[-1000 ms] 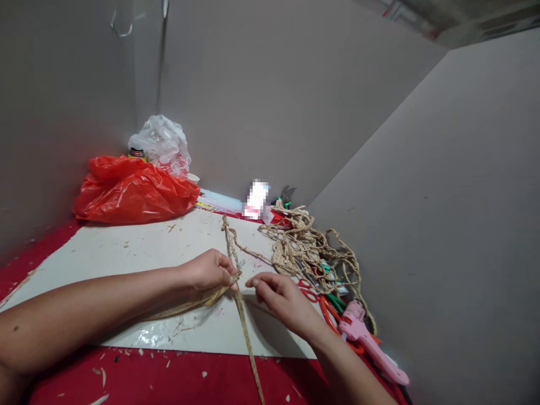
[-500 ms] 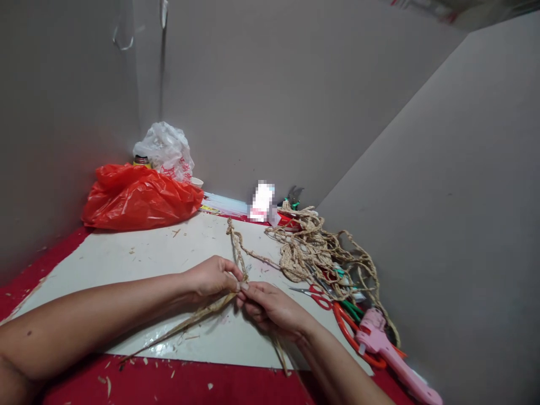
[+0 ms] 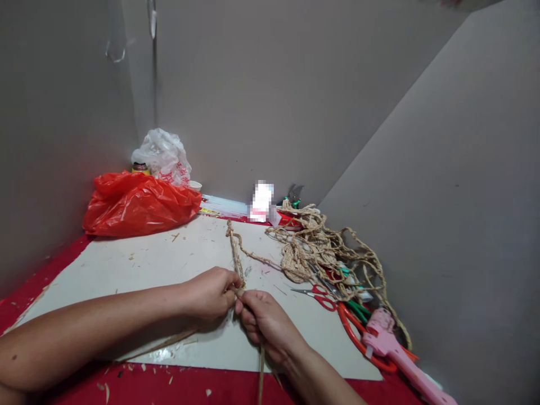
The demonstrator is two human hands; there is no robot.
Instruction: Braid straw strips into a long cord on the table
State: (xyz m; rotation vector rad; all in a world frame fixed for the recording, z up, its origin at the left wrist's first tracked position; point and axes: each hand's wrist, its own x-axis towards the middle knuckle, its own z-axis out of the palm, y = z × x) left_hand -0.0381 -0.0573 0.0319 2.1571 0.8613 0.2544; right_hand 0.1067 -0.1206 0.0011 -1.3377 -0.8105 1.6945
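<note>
Both hands meet over the white board (image 3: 147, 270), fingers closed on a tan plant-fibre cord (image 3: 237, 264). My left hand (image 3: 213, 291) pinches it just below its twisted length, which runs away from me up the board. Against it, my right hand (image 3: 265, 318) grips the fibre between thumb and forefinger. One loose strand (image 3: 260, 374) hangs down from under my right hand past the board's front edge. Another strand (image 3: 169, 340) trails to the left beneath my left forearm. The exact spot where the strands cross is hidden by my fingers.
To the right lie a heap of braided cord (image 3: 304, 253), red-handled scissors (image 3: 323, 298), large orange-handled shears (image 3: 354, 332) and a pink glue gun (image 3: 392, 349). A red plastic bag (image 3: 141, 205), a white bag (image 3: 162, 154) and a blurred bright rectangle (image 3: 261, 201) stand at the back.
Both hands have come slightly nearer to me, and my left fingers have curled in more. A strand now hangs straight down below my right hand. The left strand sits lower, partly behind my forearm.
</note>
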